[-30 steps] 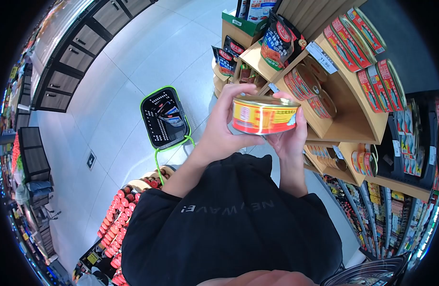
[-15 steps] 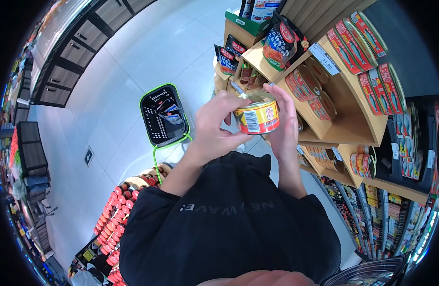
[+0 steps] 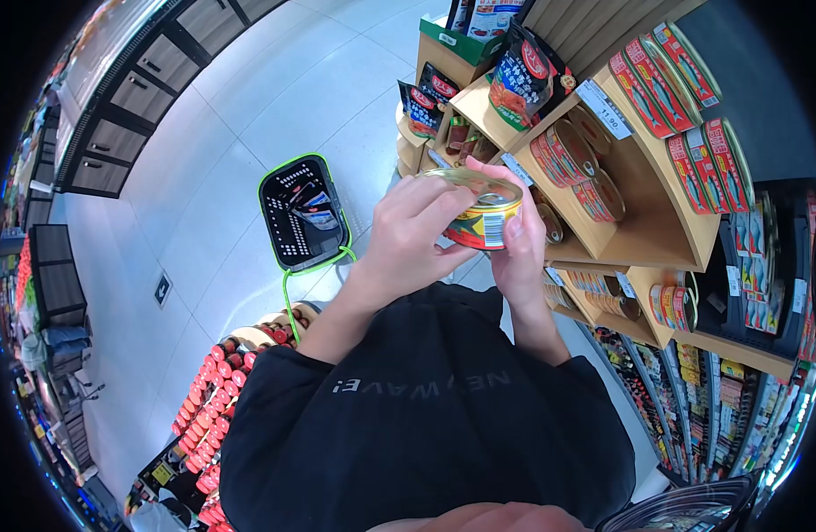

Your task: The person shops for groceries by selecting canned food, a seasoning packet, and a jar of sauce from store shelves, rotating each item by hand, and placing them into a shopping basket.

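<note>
Left hand (image 3: 408,229): fingers over the lid, thumb low on the side, pinching the can (image 3: 475,226). Right hand (image 3: 521,257): thumb on the front, fingers round the far side; both grip it. Can sits upper centre of frame, lid up, slightly tilted. Change vs half a second ago: barcode (image 3: 494,230) has swung rightward, and the right thumb now presses the label; looks like it's being turned in place, not carried. Left fingers block part of the lid and label. Wooden shelf (image 3: 643,244) close beyond the right hand, stacked tins (image 3: 563,153) upper right, black pouch (image 3: 521,75) top centre. Basket (image 3: 290,255) on the floor left of centre, packets (image 3: 317,214) inside. Red-capped jars (image 3: 215,399) lower left.
</note>
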